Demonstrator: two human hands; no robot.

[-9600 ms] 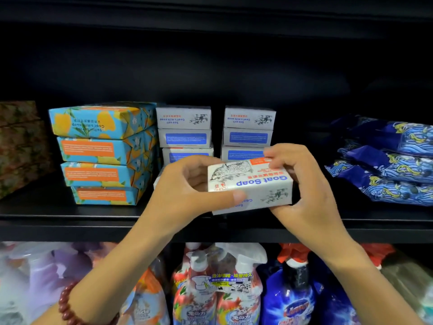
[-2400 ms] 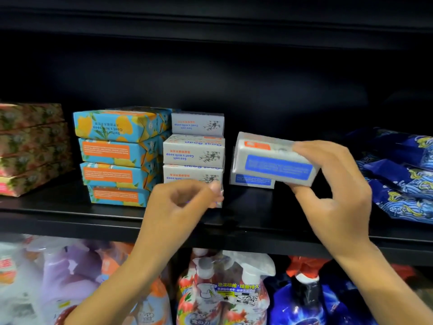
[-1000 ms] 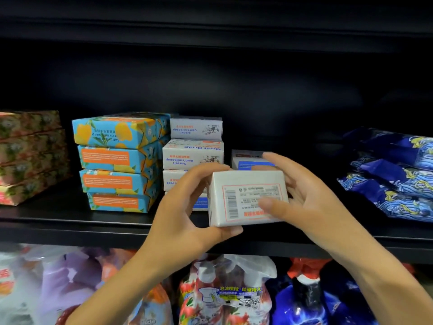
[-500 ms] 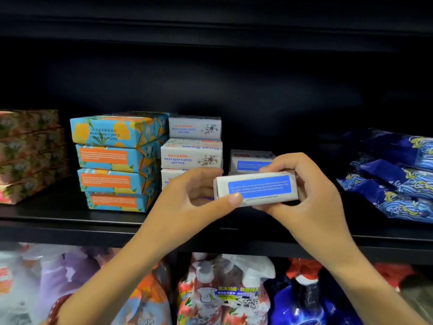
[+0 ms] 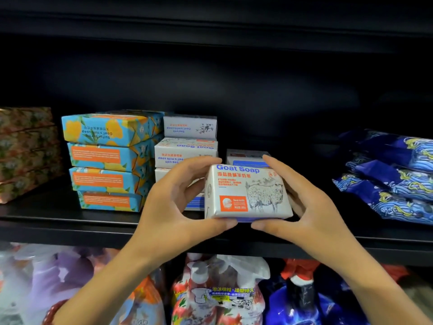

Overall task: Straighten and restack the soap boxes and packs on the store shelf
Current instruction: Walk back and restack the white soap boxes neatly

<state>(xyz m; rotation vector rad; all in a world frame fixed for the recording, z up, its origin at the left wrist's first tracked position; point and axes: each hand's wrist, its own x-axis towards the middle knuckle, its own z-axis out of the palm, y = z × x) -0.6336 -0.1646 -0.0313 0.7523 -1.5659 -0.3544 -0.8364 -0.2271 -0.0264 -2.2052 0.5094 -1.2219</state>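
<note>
I hold a white Goat Soap box (image 5: pixel 246 192) in front of the shelf, its printed face with the goat drawing turned toward me. My left hand (image 5: pixel 174 207) grips its left end, thumb under the bottom edge. My right hand (image 5: pixel 311 207) grips the right end the same way. Behind my left hand stands a stack of white goat soap boxes (image 5: pixel 187 146), its lower boxes partly hidden. A single white box (image 5: pixel 246 158) lies behind the held one.
A stack of blue and orange soap boxes (image 5: pixel 110 160) stands left of the white stack. Floral boxes (image 5: pixel 25 151) sit at the far left. Dark blue wave-print packs (image 5: pixel 393 179) lie piled at the right. The black shelf edge (image 5: pixel 70 228) runs below; spray bottles (image 5: pixel 218 292) fill the lower shelf.
Both hands have turned the white box: first its barcode side faced me, then its blue side, now the Goat Soap front face. It stays in front of the shelf.
</note>
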